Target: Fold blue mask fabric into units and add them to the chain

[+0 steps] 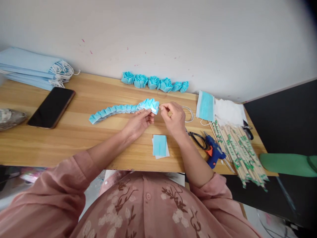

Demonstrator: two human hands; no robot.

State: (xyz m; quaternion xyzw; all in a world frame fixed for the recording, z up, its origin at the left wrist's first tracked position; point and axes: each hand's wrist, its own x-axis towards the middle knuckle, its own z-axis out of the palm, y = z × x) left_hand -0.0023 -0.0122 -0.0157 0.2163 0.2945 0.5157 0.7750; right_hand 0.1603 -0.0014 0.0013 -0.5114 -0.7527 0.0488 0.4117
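My left hand (pixel 138 125) pinches the right end of a long pleated blue strip (pixel 119 109), which looks folded from mask material. The strip's other end trails left, low over the table. A small white patch shows on the held end, by my thumb. Close beside that end is my right hand (pixel 174 117), thumb and fingertips pressed together; whatever they hold is too small to make out. Below the hands lies a small stack of blue and white squares (pixel 159 145). A ring of white tape (pixel 189 114) rests just behind my right hand.
Several blue folded flowers (pixel 153 82) line the wall. Face masks (pixel 27 66) and a phone (pixel 51 107) lie left. On the right are a mask (pixel 205 105), black-handled scissors (pixel 198 140), a blue glue gun (pixel 215 152), wrapped chopsticks (pixel 237 152) and a green bottle (pixel 284 164).
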